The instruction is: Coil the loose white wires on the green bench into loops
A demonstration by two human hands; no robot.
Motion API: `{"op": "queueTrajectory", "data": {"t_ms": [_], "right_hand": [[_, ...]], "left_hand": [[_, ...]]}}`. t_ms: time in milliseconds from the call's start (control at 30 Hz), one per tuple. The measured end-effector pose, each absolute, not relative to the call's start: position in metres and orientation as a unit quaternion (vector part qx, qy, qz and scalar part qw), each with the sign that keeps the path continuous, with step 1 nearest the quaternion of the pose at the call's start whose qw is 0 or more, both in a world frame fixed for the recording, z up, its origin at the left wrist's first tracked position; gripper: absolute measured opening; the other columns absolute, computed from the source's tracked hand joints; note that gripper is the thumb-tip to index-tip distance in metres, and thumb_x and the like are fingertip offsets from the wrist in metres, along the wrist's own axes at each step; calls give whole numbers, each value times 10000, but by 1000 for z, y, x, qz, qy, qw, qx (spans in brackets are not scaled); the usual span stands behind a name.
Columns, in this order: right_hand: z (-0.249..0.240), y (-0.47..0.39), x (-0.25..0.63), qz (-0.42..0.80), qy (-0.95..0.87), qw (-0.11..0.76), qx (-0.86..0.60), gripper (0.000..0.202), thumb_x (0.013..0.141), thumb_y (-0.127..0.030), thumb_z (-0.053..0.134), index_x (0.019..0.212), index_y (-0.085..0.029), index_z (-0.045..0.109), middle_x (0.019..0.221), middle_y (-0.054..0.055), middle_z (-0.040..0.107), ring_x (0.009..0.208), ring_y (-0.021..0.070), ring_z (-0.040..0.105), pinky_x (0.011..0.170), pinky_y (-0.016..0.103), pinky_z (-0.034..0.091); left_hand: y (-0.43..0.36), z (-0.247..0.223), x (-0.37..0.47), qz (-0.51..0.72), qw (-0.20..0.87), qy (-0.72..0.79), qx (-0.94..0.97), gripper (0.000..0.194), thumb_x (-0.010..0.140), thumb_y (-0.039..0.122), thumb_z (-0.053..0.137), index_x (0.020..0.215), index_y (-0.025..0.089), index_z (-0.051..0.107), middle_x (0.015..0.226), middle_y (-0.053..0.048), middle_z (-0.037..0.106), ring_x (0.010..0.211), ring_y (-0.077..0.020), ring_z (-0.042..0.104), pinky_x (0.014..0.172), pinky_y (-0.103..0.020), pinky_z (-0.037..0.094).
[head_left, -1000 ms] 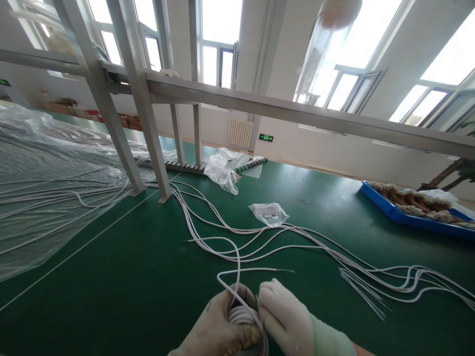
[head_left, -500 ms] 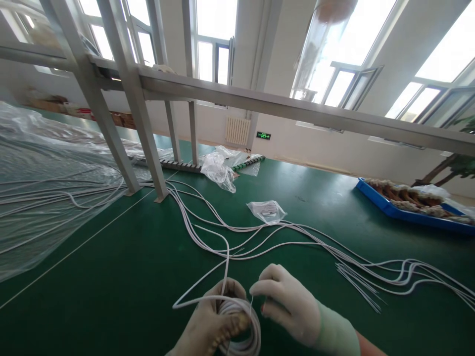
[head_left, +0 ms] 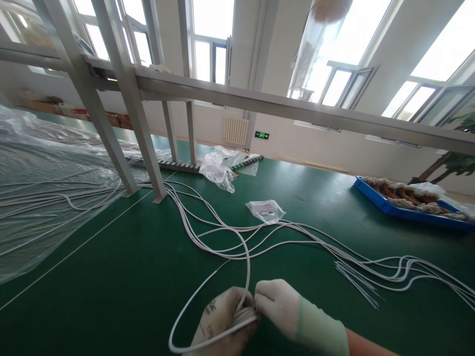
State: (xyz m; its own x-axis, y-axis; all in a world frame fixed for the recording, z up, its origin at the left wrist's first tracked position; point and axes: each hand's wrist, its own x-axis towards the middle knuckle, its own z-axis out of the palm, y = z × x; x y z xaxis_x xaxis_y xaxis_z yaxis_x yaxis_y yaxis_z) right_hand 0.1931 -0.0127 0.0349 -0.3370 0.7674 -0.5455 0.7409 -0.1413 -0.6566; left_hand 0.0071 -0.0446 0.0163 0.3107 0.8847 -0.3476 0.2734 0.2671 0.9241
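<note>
My left hand point(head_left: 220, 321), in a stained, pale printed glove, is closed around a coil of white cable point(head_left: 243, 319) at the bottom centre. One loop of the cable swings out to the left of the glove, and another length rises from the coil toward the cables behind. My right hand point(head_left: 276, 304), in a white glove with a green-edged cuff, is closed against the coil's right side. Its fingertips meet the left hand's fingers; what they pinch is hidden.
Several long white cables point(head_left: 311, 242) run across the green surface point(head_left: 111, 291). Thin white strips point(head_left: 356, 284) lie at right, near a small plastic bag point(head_left: 266, 210). A metal frame point(head_left: 148, 163) stands at left by plastic sheeting point(head_left: 44, 198). A blue tray point(head_left: 401, 212) sits far right.
The coil has turned in my left hand, so its open ring no longer faces me. My right hand has moved from just beside the coil to touch it, its fingers closing.
</note>
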Motion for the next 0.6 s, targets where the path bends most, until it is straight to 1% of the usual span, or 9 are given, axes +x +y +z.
{"op": "queueTrajectory", "data": {"t_ms": [33, 100, 167, 233, 267, 400, 467, 533, 600], "right_hand": [[34, -12, 198, 514, -653, 36, -555, 294, 1030, -274, 451, 763, -204, 554, 744, -10, 521, 695, 184, 531, 661, 319, 469], [32, -9, 210, 534, -665, 111, -510, 260, 1037, -293, 419, 873, -201, 597, 771, -10, 538, 675, 173, 533, 635, 302, 474], [28, -7, 221, 486, -720, 173, -465, 207, 1011, -279, 452, 1060, -203, 639, 897, 26, 584, 735, 191, 564, 664, 322, 498], [26, -4, 227, 389, -806, 167, -414, 250, 975, -268, 528, 1193, -250, 648, 1065, 63, 592, 866, 231, 577, 722, 353, 501], [26, -3, 228, 345, -843, 144, -386, 255, 973, -280, 551, 1207, -273, 654, 1105, 68, 587, 902, 246, 566, 733, 363, 488], [33, -1, 219, 209, -919, 70, -326, 132, 993, -317, 564, 1027, -247, 671, 1021, 58, 592, 852, 237, 516, 712, 363, 411], [37, -3, 212, 181, -929, 42, -320, 136, 981, -306, 568, 908, -218, 644, 943, 44, 578, 809, 220, 490, 731, 379, 402], [39, -7, 203, 205, -907, 30, -366, 184, 982, -280, 540, 827, -203, 602, 861, 22, 553, 767, 203, 471, 768, 399, 411], [40, -11, 196, 304, -824, 29, -478, 231, 991, -245, 501, 776, -196, 569, 784, 1, 526, 728, 191, 478, 754, 383, 429]], "left_hand": [[-44, 17, 6, 262, 624, 517, 525, 216, 827, 429, 723, 966, 266, 695, 1037, -71, 709, 997, -322, 645, 871, -456, 495], [-41, 16, 2, 287, 677, 483, 476, 315, 787, 475, 767, 966, 240, 659, 998, -63, 706, 950, -295, 645, 852, -435, 507], [-36, 11, -3, 321, 723, 437, 429, 409, 729, 469, 830, 968, 204, 631, 969, -73, 695, 909, -283, 641, 841, -445, 515], [-32, 6, -6, 321, 744, 411, 418, 432, 697, 416, 868, 963, 189, 616, 944, -66, 679, 876, -266, 636, 834, -450, 516], [-30, 5, -7, 313, 750, 409, 415, 414, 700, 385, 865, 960, 189, 609, 943, -59, 672, 877, -261, 636, 837, -449, 517], [-28, 7, -5, 279, 753, 427, 415, 375, 694, 248, 826, 977, 192, 586, 962, -55, 680, 904, -269, 655, 851, -451, 524], [-29, 10, -3, 282, 753, 421, 419, 373, 685, 230, 817, 980, 191, 592, 981, -65, 692, 922, -283, 669, 845, -454, 534], [-33, 15, -1, 282, 730, 427, 452, 328, 715, 251, 798, 987, 199, 621, 1010, -66, 703, 939, -288, 678, 845, -451, 536], [-38, 20, 1, 253, 669, 476, 513, 241, 804, 313, 731, 1019, 231, 661, 1071, -65, 712, 994, -294, 669, 876, -455, 518]]}}
